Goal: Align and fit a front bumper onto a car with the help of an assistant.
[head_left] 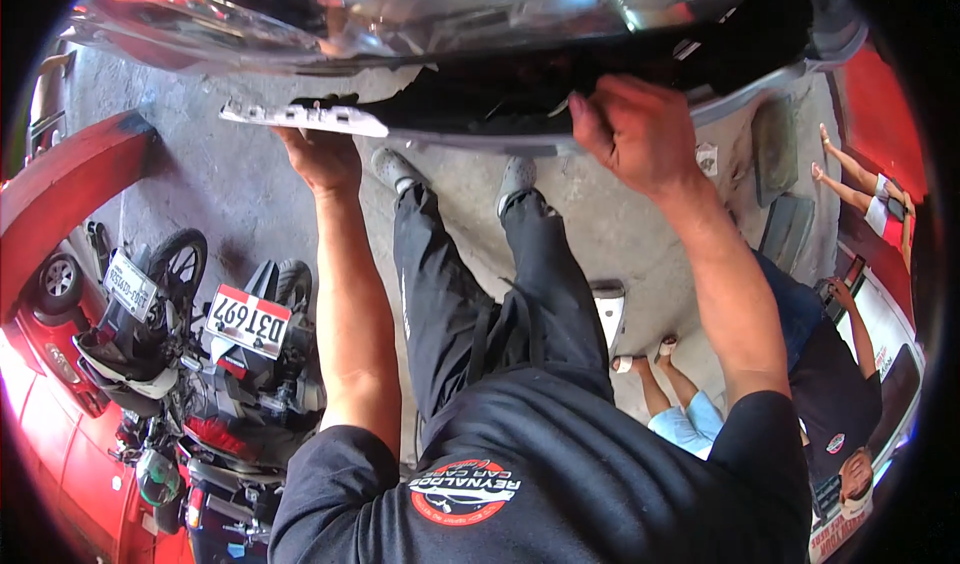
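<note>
Evidently the panel (470, 143), dark inside with a grey edge, spans the space in front of the person, just below a glossy vehicle (430, 24). At its left end is a white slotted strip (300, 117). The left hand (325, 161) curls up beneath this strip; its fingertips are hidden, so I cannot tell whether it pinches or merely props. The right hand (640, 129) lies over the panel's right part, fingers bent toward the palm and thumb held out; whether they pinch anything is unclear. Were the left hand to slip, that end could sag and twist the strip, perhaps cracking it around the slots. An uneven pull could scrape the panel against the vehicle. A drop might strike the shoes (518, 175) on the floor (465, 229).
</note>
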The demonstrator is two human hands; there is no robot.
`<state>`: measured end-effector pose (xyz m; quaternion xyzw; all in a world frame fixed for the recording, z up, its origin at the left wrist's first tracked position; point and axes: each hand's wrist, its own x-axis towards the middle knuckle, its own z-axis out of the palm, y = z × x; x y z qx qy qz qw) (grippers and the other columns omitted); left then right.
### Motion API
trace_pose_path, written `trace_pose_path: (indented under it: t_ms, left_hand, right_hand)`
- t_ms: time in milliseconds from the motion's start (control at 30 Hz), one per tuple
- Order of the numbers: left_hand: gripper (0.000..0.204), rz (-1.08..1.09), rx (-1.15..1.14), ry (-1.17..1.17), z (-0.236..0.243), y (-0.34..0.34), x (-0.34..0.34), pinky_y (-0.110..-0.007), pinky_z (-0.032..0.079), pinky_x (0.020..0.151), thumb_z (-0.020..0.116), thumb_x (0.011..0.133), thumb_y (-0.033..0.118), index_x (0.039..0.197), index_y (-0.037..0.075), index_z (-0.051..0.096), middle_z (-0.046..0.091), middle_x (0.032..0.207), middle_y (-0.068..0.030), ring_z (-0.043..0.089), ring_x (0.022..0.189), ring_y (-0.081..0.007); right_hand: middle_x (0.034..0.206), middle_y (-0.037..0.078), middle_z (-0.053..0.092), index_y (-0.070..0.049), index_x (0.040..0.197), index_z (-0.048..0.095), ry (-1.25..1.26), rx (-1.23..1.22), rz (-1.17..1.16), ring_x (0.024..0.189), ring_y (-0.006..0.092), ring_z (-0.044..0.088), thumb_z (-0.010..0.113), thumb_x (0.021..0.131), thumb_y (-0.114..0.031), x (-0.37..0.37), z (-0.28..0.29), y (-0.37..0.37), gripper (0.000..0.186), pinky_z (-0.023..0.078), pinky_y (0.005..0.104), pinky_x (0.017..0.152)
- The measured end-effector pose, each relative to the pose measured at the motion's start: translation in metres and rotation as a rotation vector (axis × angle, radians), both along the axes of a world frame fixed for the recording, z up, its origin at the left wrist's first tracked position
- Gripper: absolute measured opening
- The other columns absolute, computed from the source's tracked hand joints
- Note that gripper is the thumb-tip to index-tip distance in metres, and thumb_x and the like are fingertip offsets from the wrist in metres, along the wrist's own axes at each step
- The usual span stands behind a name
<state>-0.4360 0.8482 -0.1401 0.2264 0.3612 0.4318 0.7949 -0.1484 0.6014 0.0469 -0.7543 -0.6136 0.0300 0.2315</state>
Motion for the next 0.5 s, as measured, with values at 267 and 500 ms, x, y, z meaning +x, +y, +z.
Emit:
trace_pose_path:
  t_ms: [267, 500]
  left_hand:
    - [0.088, -0.004, -0.099, 0.085, -0.023, 0.015, -0.005, -0.05, 0.055, 0.092, 0.037, 0.097, 0.086, 0.118, 0.009, 0.072, 0.076, 0.106, -0.0107, 0.07, 0.101, -0.0302]
    - [0.04, -0.094, 0.006, -0.182, -0.071, 0.037, -0.009, -0.043, 0.056, 0.077, 0.047, 0.107, 0.054, 0.094, 0.021, 0.064, 0.065, 0.083, -0.0001, 0.065, 0.079, -0.0242]
  right_hand:
    - [0.066, 0.008, 0.055, -0.005, 0.065, 0.061, 0.027, 0.034, 0.072, 0.057, 0.0296, 0.057, 0.075, 0.098, -0.03, -0.003, -0.005, 0.015, 0.044, 0.045, 0.0398, 0.051]
    - [0.063, 0.005, 0.055, -0.008, 0.058, 0.059, -0.028, 0.015, 0.045, 0.057, 0.0275, 0.061, 0.078, 0.094, -0.035, -0.018, -0.026, 0.033, 0.048, 0.051, 0.0387, 0.051]
